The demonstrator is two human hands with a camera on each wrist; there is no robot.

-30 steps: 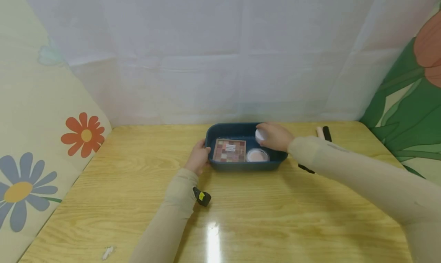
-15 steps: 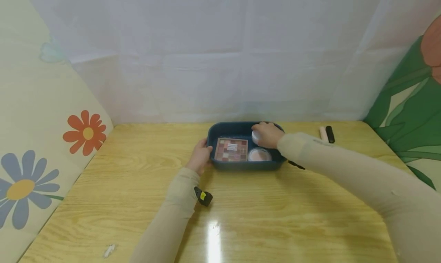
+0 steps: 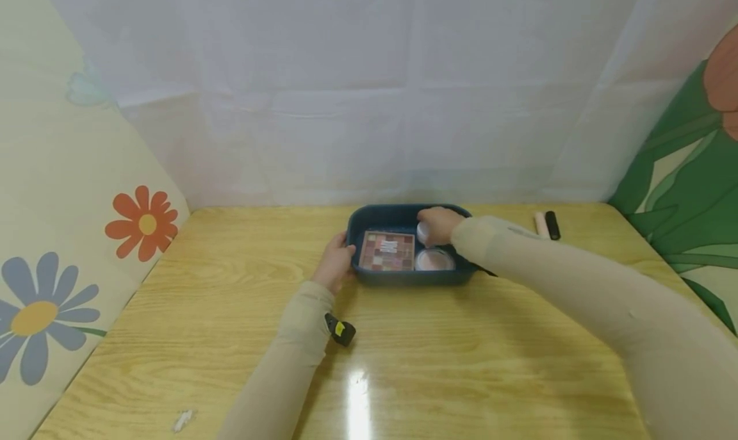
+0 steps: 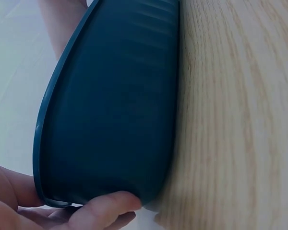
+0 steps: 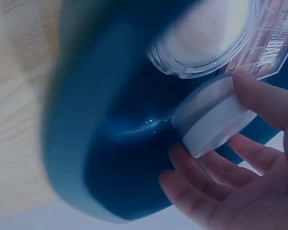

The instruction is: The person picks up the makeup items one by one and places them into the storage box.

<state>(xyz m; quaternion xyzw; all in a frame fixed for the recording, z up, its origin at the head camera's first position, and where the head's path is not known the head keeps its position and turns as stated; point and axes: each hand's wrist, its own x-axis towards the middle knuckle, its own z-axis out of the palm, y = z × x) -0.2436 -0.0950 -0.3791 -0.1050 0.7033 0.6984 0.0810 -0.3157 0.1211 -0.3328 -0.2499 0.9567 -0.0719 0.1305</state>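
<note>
A dark blue plastic bin [image 3: 403,278] stands on the wooden table. My left hand [image 3: 333,262] grips its left end, and in the left wrist view the fingers [image 4: 105,209] curl about the rim and outer wall. My right hand [image 3: 442,225] reaches inside the bin from the right, pinching a small white round jar [image 5: 213,117] between thumb and fingers. The jar is tilted, close over the bin floor. An eyeshadow palette [image 3: 383,251] lies flat in the bin's left part. Beside it, at the front, sits a round clear-rimmed powder container [image 3: 434,260].
Right of the bin, a pale pink tube [image 3: 541,224] and a black tube [image 3: 551,225] lie side by side on the table [image 3: 242,254]. A white cloth [image 3: 288,139] hangs behind the table. Flower-printed panels [image 3: 52,190] flank it.
My right hand has moved left and slightly down inside the bin with the white jar. The left hand keeps its grip on the bin's end.
</note>
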